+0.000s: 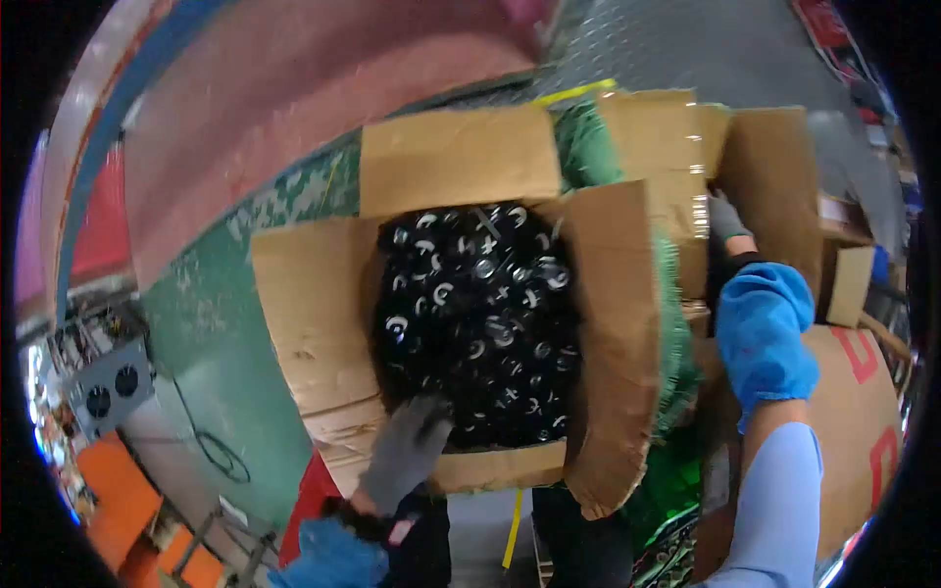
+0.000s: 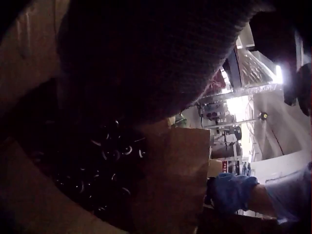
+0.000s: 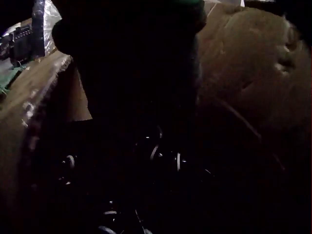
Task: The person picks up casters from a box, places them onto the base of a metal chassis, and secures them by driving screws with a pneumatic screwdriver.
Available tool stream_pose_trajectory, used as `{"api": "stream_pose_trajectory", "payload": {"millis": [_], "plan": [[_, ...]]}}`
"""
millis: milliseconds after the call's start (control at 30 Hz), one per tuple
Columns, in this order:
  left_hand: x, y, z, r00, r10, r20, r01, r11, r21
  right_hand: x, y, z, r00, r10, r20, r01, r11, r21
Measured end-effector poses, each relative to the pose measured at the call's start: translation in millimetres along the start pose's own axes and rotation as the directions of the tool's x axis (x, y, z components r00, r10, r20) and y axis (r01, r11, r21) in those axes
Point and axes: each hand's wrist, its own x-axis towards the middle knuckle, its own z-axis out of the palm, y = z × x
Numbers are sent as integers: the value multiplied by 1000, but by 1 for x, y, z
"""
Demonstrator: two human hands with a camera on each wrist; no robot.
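Note:
A cardboard carton (image 1: 608, 323) with its flaps folded out stands in front of me, filled with small glossy black pieces (image 1: 490, 323) that carry white curved marks or highlights. My left hand (image 1: 407, 451), in a grey glove, reaches over the carton's near left corner, with loosely bent fingers at the black pieces. In the left wrist view the glove is a dark mass above them. My right hand (image 1: 727, 220), also grey-gloved, reaches down into a second carton (image 1: 774, 186) on the right. Its fingers are hidden in that carton, where the right wrist view shows similar dark shiny pieces (image 3: 70, 163).
Green woven sacking (image 1: 671, 343) lies between the two cartons. A closed cardboard box (image 1: 853, 412) with red marks is at the right, under my forearm. On the left are a worn green surface (image 1: 216, 323), a grey unit with two fans (image 1: 108, 387) and orange panels (image 1: 118, 490).

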Motion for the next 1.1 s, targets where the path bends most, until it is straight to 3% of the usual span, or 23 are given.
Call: {"api": "stream_pose_trajectory", "payload": {"millis": [67,100,133,200,300,400,500,600,700,767,833,933,1033,1100], "plan": [[36,-7,17,997,77,-2,-77,997,5,-5,-12,0,975,216,45,-221,948,228],[62,-4,23,999,48,0,-47,986,161,-2,-10,-1,966,254,43,-257,940,226],[85,-5,27,1000,4,-6,-2,947,320,3,-10,6,968,246,42,-250,949,191],[110,-16,35,985,144,-96,-83,879,470,3,-7,7,969,247,18,-247,961,128],[144,-11,43,984,133,-116,-50,840,540,3,-7,10,969,247,2,-247,967,58],[182,-1,56,978,174,-115,-90,848,521,5,-7,7,969,247,-6,-247,969,-4],[211,29,63,996,46,-76,-7,893,450,7,-4,1,964,266,-27,-266,964,-20],[240,21,64,986,-95,139,22,891,453,4,1,7,924,360,-130,-346,931,115],[255,-11,66,989,60,138,-103,937,333,-10,-29,-7,896,425,-129,-423,905,49],[254,-17,60,986,132,103,-156,945,288,-25,-60,-26,868,487,-101,-488,873,13],[232,-15,58,985,170,34,-173,945,276,-40,-64,-36,937,339,-87,-346,933,-94],[182,-3,36,975,205,-85,-167,931,326,-74,-88,-62,962,273,-12,-269,939,-216],[128,7,0,924,245,-293,-191,961,201,-102,-114,-87,920,390,25,-379,906,-187],[77,19,-29,966,21,-258,-18,1000,13,-135,-140,-117,891,452,29,-440,879,-186]]}}
